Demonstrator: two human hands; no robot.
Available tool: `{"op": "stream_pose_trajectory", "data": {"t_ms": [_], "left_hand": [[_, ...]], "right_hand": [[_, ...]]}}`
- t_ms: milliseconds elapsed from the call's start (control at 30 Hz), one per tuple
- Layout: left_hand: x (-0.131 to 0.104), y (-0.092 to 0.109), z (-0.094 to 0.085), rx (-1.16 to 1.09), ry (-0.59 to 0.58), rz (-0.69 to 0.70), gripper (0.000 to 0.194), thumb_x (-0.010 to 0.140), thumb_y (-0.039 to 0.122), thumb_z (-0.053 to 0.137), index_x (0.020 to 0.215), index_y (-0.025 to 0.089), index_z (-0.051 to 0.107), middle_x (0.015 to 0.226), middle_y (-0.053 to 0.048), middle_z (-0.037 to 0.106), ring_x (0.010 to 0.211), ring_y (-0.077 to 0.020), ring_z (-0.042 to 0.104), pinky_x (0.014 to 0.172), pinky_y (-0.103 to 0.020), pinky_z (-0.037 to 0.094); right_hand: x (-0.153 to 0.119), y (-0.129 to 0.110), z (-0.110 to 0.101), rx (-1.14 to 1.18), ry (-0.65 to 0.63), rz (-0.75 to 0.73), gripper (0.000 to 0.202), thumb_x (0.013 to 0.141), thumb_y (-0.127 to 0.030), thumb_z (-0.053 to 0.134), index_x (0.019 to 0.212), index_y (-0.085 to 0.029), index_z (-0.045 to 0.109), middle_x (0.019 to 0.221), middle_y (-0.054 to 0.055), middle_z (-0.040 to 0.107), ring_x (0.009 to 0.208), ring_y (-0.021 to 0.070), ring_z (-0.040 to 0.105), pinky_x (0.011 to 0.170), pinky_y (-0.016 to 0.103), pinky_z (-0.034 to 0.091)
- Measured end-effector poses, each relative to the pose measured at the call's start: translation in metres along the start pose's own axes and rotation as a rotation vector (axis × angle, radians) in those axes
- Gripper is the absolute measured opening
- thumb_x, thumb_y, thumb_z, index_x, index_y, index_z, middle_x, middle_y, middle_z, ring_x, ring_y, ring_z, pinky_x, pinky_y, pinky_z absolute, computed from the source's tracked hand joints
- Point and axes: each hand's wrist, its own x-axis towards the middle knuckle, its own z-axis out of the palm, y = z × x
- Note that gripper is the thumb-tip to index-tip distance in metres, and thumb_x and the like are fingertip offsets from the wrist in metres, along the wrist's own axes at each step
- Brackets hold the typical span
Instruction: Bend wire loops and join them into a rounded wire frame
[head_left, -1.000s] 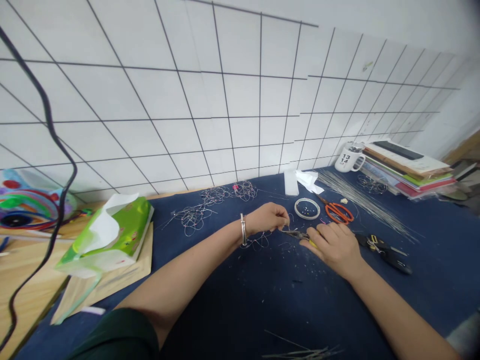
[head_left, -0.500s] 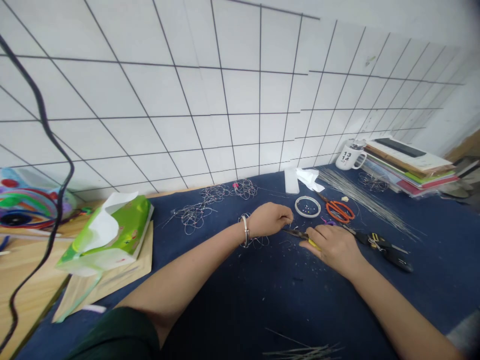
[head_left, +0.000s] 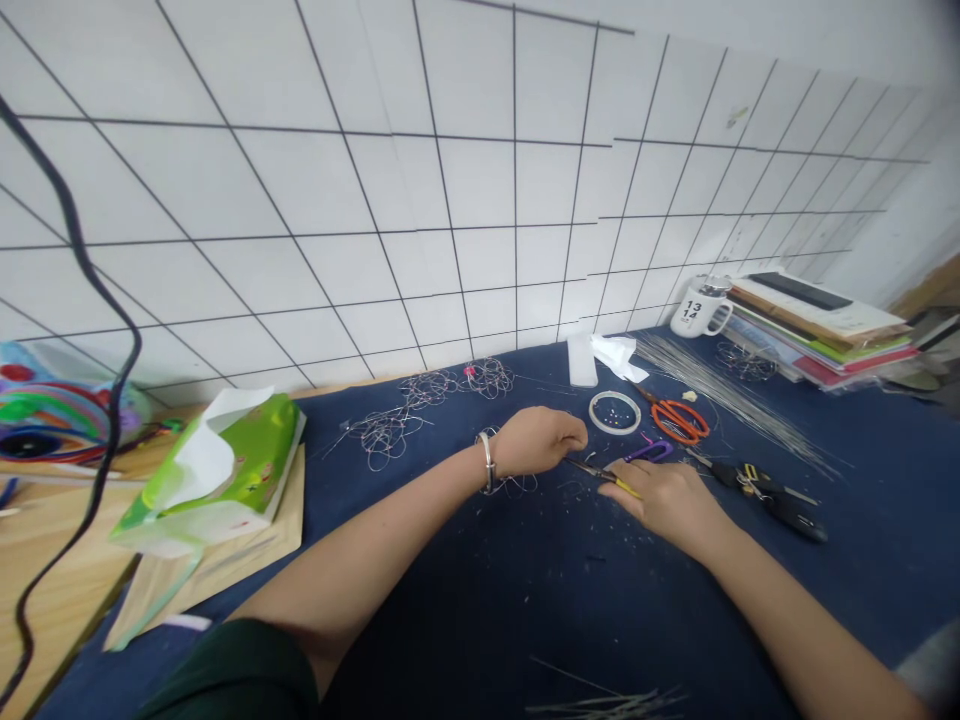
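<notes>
My right hand [head_left: 667, 498] is closed round a pair of pliers with yellow handles [head_left: 624, 487]. The dark jaws point left, at the fingertips of my left hand [head_left: 536, 440]. That hand is closed in a pinch, and what it holds is too small to make out; thin wire loops [head_left: 521, 482] show just below it. A silver bangle [head_left: 488, 462] circles the left wrist. Just beyond the right hand lie purple-handled scissors [head_left: 654, 451]. A round white dish [head_left: 615, 412] with small beads stands behind both hands.
Orange-handled scissors [head_left: 679, 420], black cutters [head_left: 769, 500] and a bundle of straight wires [head_left: 720, 390] lie on the right. Tangled wire coils [head_left: 386, 435] rest at the back left. A green tissue pack [head_left: 247, 460] sits left, a white mug [head_left: 697, 312] back right. More wires [head_left: 607, 705] lie in front.
The fingers of my right hand have shifted slightly on the pliers, and more of the purple scissors shows. My left hand stays nearly in place.
</notes>
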Motion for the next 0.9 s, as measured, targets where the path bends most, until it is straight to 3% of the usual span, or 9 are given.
{"op": "stream_pose_trajectory", "data": {"t_ms": [667, 900], "left_hand": [[0.0006, 0.0005, -0.0003, -0.044, -0.04, 0.004, 0.02, 0.08, 0.015, 0.041, 0.082, 0.018, 0.061, 0.08, 0.0, 0.064, 0.074, -0.0119, 0.056, 0.069, -0.021, 0.038], [0.0022, -0.0071, -0.0005, -0.134, 0.017, -0.114, 0.018, 0.078, 0.018, 0.043, 0.077, 0.017, 0.061, 0.07, 0.0, 0.061, 0.062, -0.0092, 0.051, 0.06, -0.019, 0.037]], "right_hand": [[0.0022, -0.0023, -0.0068, 0.168, -0.19, 0.113, 0.035, 0.089, -0.044, 0.033, 0.076, -0.022, 0.057, 0.067, 0.0, 0.064, 0.06, 0.0142, 0.06, 0.052, 0.024, 0.035], [0.0033, 0.005, 0.0014, 0.072, -0.04, 0.113, 0.033, 0.084, -0.048, 0.041, 0.09, -0.021, 0.06, 0.072, 0.003, 0.062, 0.064, 0.0157, 0.058, 0.056, 0.025, 0.036]]}}
